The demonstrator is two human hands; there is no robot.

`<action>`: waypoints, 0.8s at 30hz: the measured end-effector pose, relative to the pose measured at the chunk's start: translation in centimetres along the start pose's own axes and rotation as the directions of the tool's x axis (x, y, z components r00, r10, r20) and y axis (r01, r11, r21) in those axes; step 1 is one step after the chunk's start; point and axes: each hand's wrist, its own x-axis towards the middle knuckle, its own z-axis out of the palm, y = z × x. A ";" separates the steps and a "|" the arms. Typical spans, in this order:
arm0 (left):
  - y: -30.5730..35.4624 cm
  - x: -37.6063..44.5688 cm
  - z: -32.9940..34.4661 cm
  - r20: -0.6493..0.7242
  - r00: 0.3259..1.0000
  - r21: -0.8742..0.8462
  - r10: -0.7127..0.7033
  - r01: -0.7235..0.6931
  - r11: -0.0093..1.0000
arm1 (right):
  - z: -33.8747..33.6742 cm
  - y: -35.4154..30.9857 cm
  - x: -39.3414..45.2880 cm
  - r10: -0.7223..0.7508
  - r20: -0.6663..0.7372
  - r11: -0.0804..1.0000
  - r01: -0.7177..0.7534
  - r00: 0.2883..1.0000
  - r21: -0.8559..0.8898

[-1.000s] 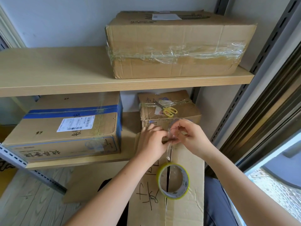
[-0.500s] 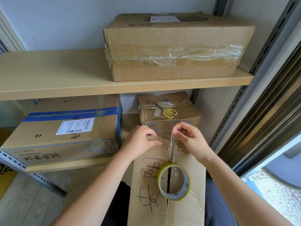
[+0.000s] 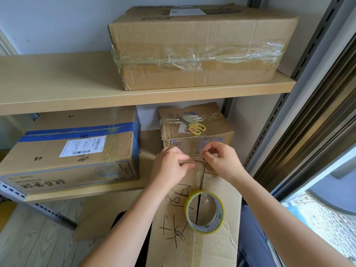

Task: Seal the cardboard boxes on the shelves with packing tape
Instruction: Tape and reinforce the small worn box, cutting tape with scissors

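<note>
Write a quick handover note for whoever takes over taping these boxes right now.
Left hand grips the far edge of the box on the lap. Right hand pinches the loose tape end there. Tape roll lies on that box's centre seam.
Done: top shelf box and the small box carrying the scissors already show clear tape.
Left: press the tape end down, run it along the seam, cut.

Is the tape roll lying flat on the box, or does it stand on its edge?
Flat. The tape roll lies on the box with its open hole facing up.
</note>
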 end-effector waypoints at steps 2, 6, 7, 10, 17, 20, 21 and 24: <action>0.1 0.2 0.0 0.018 0.999 -0.005 -0.027 0.027 1.000 | 0.0 0.0 0.1 0.016 -0.001 1.000 -0.016 1.000 -0.023; 0.5 0.3 0.0 0.027 0.998 0.004 -0.059 0.059 0.998 | 0.0 -0.2 0.5 0.061 0.034 0.997 -0.060 0.998 -0.042; 0.7 0.3 0.2 0.022 0.998 0.007 -0.061 0.061 0.998 | -0.1 -0.2 0.5 0.087 0.048 0.996 -0.087 0.995 -0.010; 0.9 0.1 0.6 0.003 0.998 0.002 -0.058 0.058 0.998 | -0.4 -0.2 0.5 0.135 0.123 0.972 -0.156 0.983 0.174; 0.9 0.0 0.8 0.019 1.000 0.026 0.011 -0.012 1.000 | -0.7 -0.2 0.3 0.142 0.180 0.927 -0.194 0.973 0.320; 1.1 -0.1 0.6 0.022 0.999 0.037 0.023 -0.024 0.999 | 0.0 -0.1 0.7 0.137 0.102 0.990 -0.135 0.985 -0.030; 1.1 -0.1 0.7 0.019 1.000 0.032 0.022 -0.023 0.999 | 0.1 -0.3 0.7 0.124 0.097 0.989 -0.115 0.987 -0.097; 1.4 -0.1 0.9 -0.014 1.000 0.024 -0.002 0.002 1.000 | 0.1 -0.3 0.9 0.152 0.110 0.985 -0.141 0.982 -0.104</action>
